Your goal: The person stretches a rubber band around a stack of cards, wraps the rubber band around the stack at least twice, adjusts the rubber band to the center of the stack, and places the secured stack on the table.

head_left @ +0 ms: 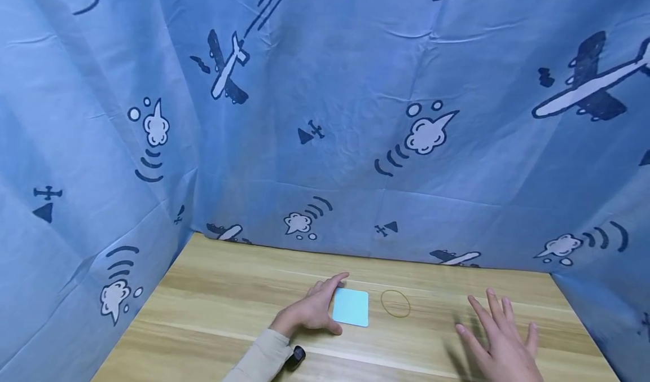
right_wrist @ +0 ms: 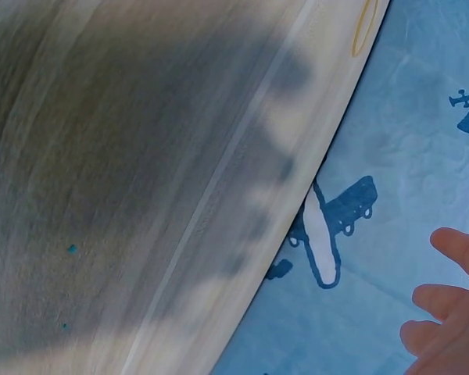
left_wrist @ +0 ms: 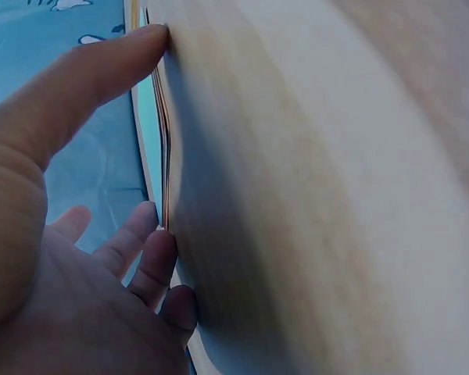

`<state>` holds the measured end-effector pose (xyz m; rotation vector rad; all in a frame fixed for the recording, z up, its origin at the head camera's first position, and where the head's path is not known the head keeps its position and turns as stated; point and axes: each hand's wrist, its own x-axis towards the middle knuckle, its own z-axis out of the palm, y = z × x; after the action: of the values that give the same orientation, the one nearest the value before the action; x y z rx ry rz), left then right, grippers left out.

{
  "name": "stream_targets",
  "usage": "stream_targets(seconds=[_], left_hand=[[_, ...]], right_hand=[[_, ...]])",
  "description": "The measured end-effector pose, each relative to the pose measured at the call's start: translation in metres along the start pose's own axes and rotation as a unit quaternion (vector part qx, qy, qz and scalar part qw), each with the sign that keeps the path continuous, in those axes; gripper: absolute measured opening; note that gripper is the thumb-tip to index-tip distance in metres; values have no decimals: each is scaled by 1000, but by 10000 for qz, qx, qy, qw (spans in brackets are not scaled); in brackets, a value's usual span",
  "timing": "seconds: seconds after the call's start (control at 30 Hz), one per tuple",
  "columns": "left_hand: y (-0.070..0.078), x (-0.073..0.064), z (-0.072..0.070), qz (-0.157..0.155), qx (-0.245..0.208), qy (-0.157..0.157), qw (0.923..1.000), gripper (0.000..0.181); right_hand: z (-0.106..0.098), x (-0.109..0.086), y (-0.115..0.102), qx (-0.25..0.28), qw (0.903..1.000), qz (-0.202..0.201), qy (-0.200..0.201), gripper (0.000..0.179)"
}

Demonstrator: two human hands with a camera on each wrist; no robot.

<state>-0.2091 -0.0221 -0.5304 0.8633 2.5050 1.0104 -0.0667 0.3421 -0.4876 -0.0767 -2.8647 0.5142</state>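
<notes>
A light-blue square card (head_left: 351, 307) lies on the wooden table; in the left wrist view several thin layers show along the edge of the card stack (left_wrist: 150, 129). My left hand (head_left: 316, 310) is beside its left side, thumb near the front corner and fingers by the far edge, spread apart. Whether they touch it I cannot tell. A thin yellow rubber band (head_left: 395, 304) forms a loop just right of the card. Over the table's right part my right hand (head_left: 508, 345) hovers with fingers spread, holding nothing; in the right wrist view its fingertips (right_wrist: 442, 301) show at the right edge.
The wooden table (head_left: 218, 292) reaches back to a blue curtain (head_left: 345, 162) printed with planes and clouds, which also encloses the left and right sides. A small black device (head_left: 295, 358) is by the left wrist. The right hand's shadow falls on the tabletop.
</notes>
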Motion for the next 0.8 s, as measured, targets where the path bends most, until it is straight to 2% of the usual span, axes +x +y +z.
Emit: stream_targets(seconds=[0.23,0.33,0.8], left_hand=[[5,-2,1,94,277,16,9996,122],[8,-2,0,117,358,52,9993,121],[9,-2,2,202,424,175,9987,112]], right_hand=[[-2,-5,-1,127,9996,-174,181,70],[-4,-5,-2,189,9996,-174,136,71],[-9,-12,-3,221,9992,-239,244,69]])
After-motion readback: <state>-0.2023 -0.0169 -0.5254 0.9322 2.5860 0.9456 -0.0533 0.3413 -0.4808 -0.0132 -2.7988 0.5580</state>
